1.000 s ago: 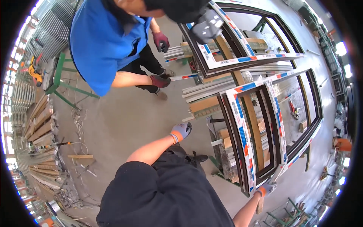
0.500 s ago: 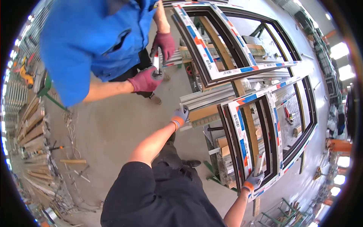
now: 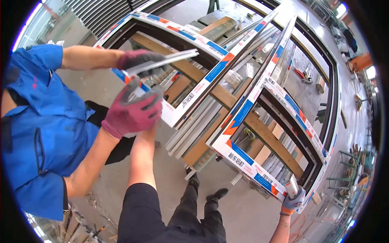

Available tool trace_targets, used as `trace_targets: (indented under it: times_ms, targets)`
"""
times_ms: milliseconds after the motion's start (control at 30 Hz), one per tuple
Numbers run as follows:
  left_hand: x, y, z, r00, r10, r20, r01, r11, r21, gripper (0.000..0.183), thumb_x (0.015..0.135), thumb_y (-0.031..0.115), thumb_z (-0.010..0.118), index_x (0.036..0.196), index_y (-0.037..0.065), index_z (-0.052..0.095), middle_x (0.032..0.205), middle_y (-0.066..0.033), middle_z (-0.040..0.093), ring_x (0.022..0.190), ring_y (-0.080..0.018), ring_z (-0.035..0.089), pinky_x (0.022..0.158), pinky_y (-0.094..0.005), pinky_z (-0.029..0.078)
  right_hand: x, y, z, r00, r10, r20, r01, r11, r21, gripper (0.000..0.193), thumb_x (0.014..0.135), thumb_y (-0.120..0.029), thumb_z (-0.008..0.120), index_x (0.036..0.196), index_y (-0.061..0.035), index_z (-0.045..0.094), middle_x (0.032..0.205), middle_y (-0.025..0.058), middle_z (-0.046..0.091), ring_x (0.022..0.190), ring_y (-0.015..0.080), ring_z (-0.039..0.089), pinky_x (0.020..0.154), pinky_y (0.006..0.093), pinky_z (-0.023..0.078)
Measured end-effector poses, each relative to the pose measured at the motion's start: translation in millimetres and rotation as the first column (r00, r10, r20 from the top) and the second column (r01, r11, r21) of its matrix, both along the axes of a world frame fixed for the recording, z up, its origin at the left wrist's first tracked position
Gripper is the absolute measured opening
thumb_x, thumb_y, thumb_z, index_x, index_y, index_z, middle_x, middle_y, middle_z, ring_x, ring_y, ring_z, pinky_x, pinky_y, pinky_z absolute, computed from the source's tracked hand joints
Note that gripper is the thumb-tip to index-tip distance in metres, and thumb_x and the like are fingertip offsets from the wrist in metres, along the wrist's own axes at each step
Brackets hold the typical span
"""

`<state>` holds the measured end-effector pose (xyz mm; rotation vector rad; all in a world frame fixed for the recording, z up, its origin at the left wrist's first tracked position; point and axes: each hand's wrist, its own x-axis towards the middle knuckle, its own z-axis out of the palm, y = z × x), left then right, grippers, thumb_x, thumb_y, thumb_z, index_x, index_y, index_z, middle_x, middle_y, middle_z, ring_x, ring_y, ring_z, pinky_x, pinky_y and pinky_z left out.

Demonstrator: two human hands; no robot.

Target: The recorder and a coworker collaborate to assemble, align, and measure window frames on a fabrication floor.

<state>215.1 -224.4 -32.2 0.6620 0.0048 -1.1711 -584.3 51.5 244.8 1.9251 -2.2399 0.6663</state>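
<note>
My right hand (image 3: 294,199), in a grey glove with an orange cuff, is closed around a short pale strip (image 3: 291,185) at the near right corner of a dark window frame (image 3: 252,165) wrapped in printed film. My left forearm (image 3: 142,156) reaches forward, but my left hand is hidden behind a co-worker's maroon glove (image 3: 131,111), so its fingers do not show. The co-worker's other gloved hand (image 3: 142,61) is at a long silvery profile (image 3: 170,60), held over the corner of a second wrapped frame (image 3: 174,115).
Wooden slats (image 3: 267,135) run beneath the frames. Below lie bundled metal profiles (image 3: 194,125) and brown cardboard (image 3: 208,139). Red-handled pliers (image 3: 302,76) lie at the far right. The co-worker in blue (image 3: 48,133) stands close on my left.
My view has turned and come nearer the frames. My left arm has moved from the profiles to behind the co-worker's glove. The co-worker's hands and silvery profile are now over the second frame.
</note>
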Motion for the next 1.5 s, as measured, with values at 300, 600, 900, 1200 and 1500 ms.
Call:
trace_targets:
  times_ms: [300,600,900,1200,1500]
  targets:
    - [-183,68,212,0.67,-0.51,-0.54,0.719,0.628,0.299,0.042,0.086,0.045,0.058,0.117,0.017,0.057,0.11,-0.0042,0.058,0.105,-0.022,0.055,0.094,-0.0349,0.043,-40,23,23,0.988,-0.073,-0.139,0.074,0.997,0.002,0.03,0.075,-0.014,0.065,0.102,-0.0024,0.062,0.093,0.017,0.062,0.087,0.0369,0.06,0.08,0.0447,0.047]
    - [-259,21,330,0.28,-0.687,-0.671,0.947,0.312,0.075,0.042,0.084,0.049,0.059,0.115,0.02,0.061,0.106,0.0009,0.058,0.108,-0.0183,0.052,0.093,-0.0329,0.041,-30,15,14,0.99,-0.05,-0.132,0.052,0.998,0.016,0.027,0.079,-0.018,0.064,0.101,-0.0026,0.061,0.093,0.0178,0.061,0.088,0.0374,0.06,0.081,0.0448,0.046]
    - [-259,26,326,-0.076,-0.202,-0.976,0.824,0.539,-0.176,0.067,0.085,0.05,0.069,0.138,0.015,0.05,0.129,-0.0092,0.053,0.131,-0.0234,0.041,0.117,-0.0357,0.025,-28,15,21,0.988,-0.052,-0.143,0.058,0.998,0.04,0.028,0.074,-0.012,0.065,0.1,-0.0037,0.059,0.094,0.0171,0.061,0.089,0.0376,0.06,0.082,0.0454,0.047]
    - [-261,26,313,-0.262,0.289,-0.921,0.786,0.617,-0.03,0.025,0.087,-0.003,0.063,0.111,0.001,0.06,0.114,-0.0081,0.062,0.108,-0.0162,0.06,0.09,-0.0263,0.051,-11,2,31,0.986,-0.018,-0.164,0.026,0.999,0.047,0.028,0.072,-0.007,0.064,0.1,-0.0039,0.059,0.092,0.0157,0.061,0.088,0.0366,0.059,0.08,0.0438,0.047]
    - [-272,23,326,-0.203,0.328,-0.922,0.812,0.583,0.029,0.02,0.092,0.003,0.066,0.111,-0.002,0.061,0.103,-0.0055,0.065,0.095,-0.0118,0.064,0.083,-0.0232,0.053,-19,7,27,0.988,-0.037,-0.147,0.04,0.999,0.019,0.027,0.073,-0.007,0.065,0.099,-0.0051,0.06,0.092,0.0142,0.063,0.089,0.0355,0.06,0.082,0.0426,0.047]
